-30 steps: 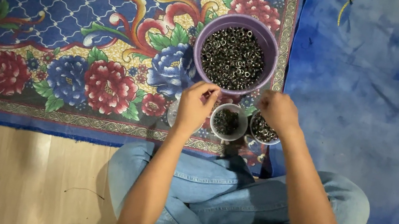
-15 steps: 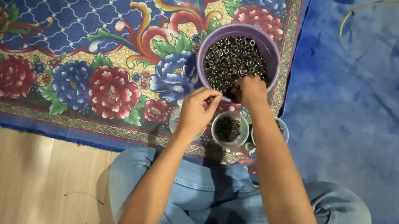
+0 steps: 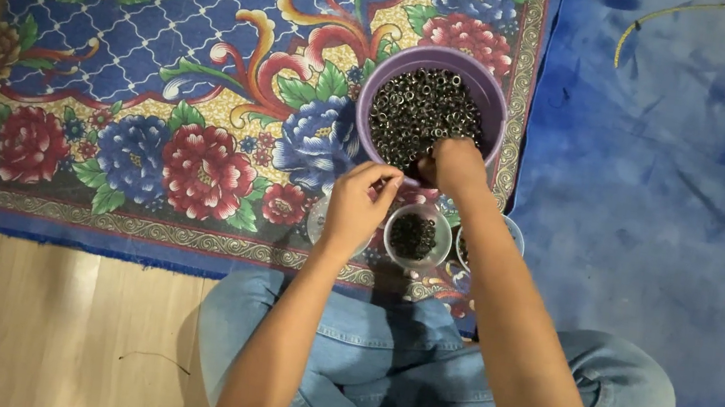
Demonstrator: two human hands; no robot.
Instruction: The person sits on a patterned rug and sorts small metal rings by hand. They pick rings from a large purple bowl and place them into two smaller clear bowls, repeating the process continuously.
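Wooden floor [image 3: 38, 329] near you; flowered rug [image 3: 160, 112] and blue cloth [image 3: 658, 224] beyond. Purple bowl [image 3: 430, 114] — far centre, full of dark metal rings. Your right hand [image 3: 456, 165] digs in, grip hidden; left hand [image 3: 357, 208] pinched — contents unclear.

The left hand [image 3: 358, 205] hovers nearer the body, fingers curled with thumb and fingertips pinched together, forearm bare. The right hand [image 3: 454, 166] reaches farther out, knuckles up, fingers bent downward, its arm stretched forward over the crossed legs.
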